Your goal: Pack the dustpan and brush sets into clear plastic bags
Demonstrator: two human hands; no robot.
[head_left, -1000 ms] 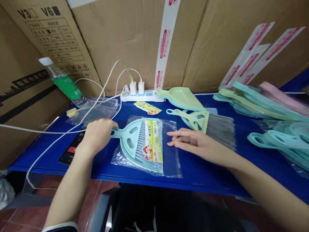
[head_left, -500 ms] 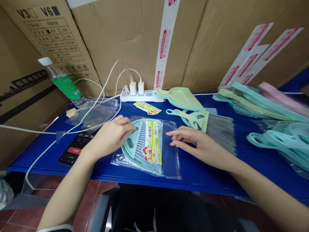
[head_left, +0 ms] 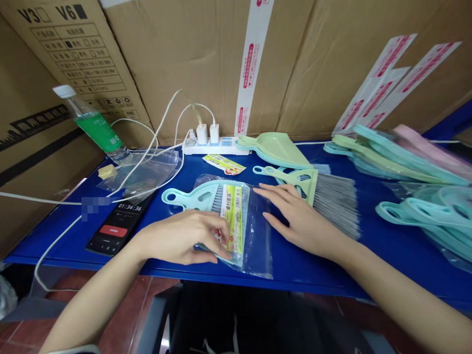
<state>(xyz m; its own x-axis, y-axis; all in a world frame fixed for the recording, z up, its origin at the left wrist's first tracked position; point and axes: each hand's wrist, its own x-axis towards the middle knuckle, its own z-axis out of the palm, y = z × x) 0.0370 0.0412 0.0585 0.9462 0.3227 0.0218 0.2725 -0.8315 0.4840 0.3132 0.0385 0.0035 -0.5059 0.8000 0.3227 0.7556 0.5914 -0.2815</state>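
A light blue dustpan point(head_left: 209, 184) lies with a small light blue brush point(head_left: 201, 197) nested on it, handles to the left. A clear plastic bag point(head_left: 258, 246) covers their right part, with a yellow-green label card point(head_left: 232, 216) over the bristles. My left hand point(head_left: 190, 236) reaches across the lower side of the set, fingers curled down on the bag's near edge. Its palm side is hidden. My right hand point(head_left: 295, 216) is spread out, holding nothing, its fingertips by the bag's upper right side.
A green dustpan point(head_left: 285, 147) and a green brush point(head_left: 335, 199) lie behind my right hand. Bagged sets point(head_left: 424, 211) are heaped at right. At left are a phone point(head_left: 120, 221), a bottle point(head_left: 99, 130) and white cables. A power strip point(head_left: 221, 146) stands before the cardboard.
My left hand has moved from the handle area right and toward me, to the bag's near side, uncovering the handles. My right hand's fingers have spread more.
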